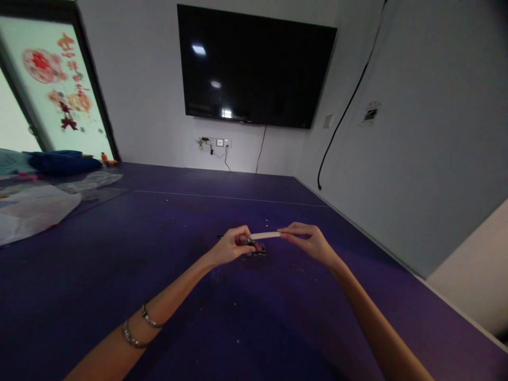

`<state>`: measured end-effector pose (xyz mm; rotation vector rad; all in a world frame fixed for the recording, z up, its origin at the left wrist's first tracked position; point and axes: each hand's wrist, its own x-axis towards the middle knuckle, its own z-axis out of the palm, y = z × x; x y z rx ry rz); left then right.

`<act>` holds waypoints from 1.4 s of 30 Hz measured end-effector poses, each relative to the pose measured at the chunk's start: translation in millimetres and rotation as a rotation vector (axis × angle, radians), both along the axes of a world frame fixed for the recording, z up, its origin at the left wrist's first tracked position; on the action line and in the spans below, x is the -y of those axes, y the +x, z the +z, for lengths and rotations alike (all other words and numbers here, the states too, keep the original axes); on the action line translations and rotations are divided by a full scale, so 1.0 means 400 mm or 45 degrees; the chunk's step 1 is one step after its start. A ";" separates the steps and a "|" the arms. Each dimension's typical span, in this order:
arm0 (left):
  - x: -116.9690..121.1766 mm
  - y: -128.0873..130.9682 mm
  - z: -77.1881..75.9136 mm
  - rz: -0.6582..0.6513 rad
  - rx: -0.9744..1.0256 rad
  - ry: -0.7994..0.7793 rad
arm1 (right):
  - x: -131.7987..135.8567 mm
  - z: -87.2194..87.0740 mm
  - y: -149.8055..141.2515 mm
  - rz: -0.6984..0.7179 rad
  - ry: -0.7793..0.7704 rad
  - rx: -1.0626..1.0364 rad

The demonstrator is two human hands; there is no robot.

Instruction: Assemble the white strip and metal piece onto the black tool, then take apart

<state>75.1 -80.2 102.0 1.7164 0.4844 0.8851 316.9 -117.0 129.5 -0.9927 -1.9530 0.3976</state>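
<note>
A thin, pale, flat strip (pixel 265 235) spans the gap between my two hands above the dark purple surface (pixel 170 296). My right hand (pixel 305 241) pinches its right end between thumb and fingertips. The strip's left end meets the fingers of my left hand (pixel 235 246), which is closed around a small dark metallic piece (pixel 250 242). What that piece is cannot be made out. Just below and behind the left fingertips lies a small dark object (pixel 260 253) with light markings, partly covered by the thumb. A thin dark item (pixel 219 236) shows left of the left hand.
Crumpled clear plastic (pixel 93 181) and a white sheet (pixel 35 209) lie on the left, with dark blue fabric (pixel 63 161) behind. Small light specks dot the surface. A black cable (pixel 345 114) hangs at the right wall. A television (pixel 257 66) is mounted ahead.
</note>
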 end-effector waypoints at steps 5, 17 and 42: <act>0.002 0.004 -0.003 -0.018 -0.023 -0.026 | 0.019 0.019 -0.014 -0.030 0.014 0.012; 0.008 0.003 0.008 0.014 -0.047 -0.004 | 0.034 0.036 -0.019 -0.077 0.061 0.090; -0.001 0.007 -0.011 0.066 -0.061 0.042 | 0.029 0.038 -0.003 -0.217 0.200 0.024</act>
